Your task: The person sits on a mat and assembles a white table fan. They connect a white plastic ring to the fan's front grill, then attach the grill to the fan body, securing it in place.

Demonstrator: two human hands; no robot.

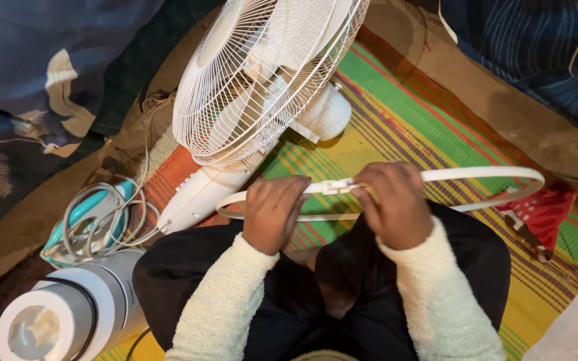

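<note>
- nearest you, a white blender jar (68, 314) stands by your left knee, a teal clothes iron (91, 214) with its cord just beyond it.
- your left hand (272, 210) and right hand (396, 204) both have fingers curled tight around the white plastic ring (490, 175), held over your lap, meeting at its clasp.
- beyond it, the white fan (262, 73) lies tilted on the striped mat (423, 120).

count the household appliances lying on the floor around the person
3: a white fan straight ahead on the striped mat, a teal iron at left, a white blender at lower left. More may lie out of view.
</note>
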